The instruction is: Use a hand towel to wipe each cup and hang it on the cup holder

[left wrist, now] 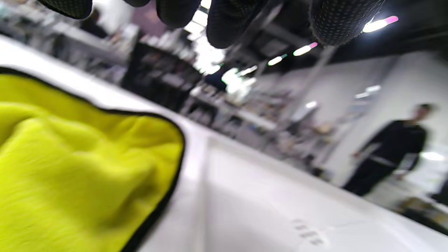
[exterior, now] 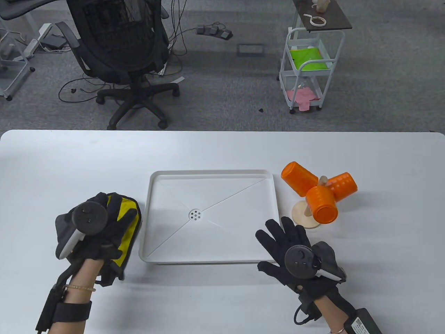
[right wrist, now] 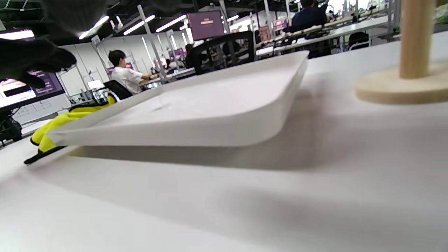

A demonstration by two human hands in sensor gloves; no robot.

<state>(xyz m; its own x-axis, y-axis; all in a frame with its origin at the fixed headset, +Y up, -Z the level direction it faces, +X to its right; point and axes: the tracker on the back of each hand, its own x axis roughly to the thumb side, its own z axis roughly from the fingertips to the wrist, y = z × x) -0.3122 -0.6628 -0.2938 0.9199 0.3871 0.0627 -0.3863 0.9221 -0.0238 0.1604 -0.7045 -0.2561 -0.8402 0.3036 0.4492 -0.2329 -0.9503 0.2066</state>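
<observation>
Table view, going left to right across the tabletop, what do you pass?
Left hand resting on the yellow towel → white tray → right hand → wooden cup holder with three orange cups.

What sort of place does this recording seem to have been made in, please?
Probably an open-plan office or lab: a mesh office chair on grey carpet, cables and a power strip on the floor, and rows of desks with monitors behind.
</observation>
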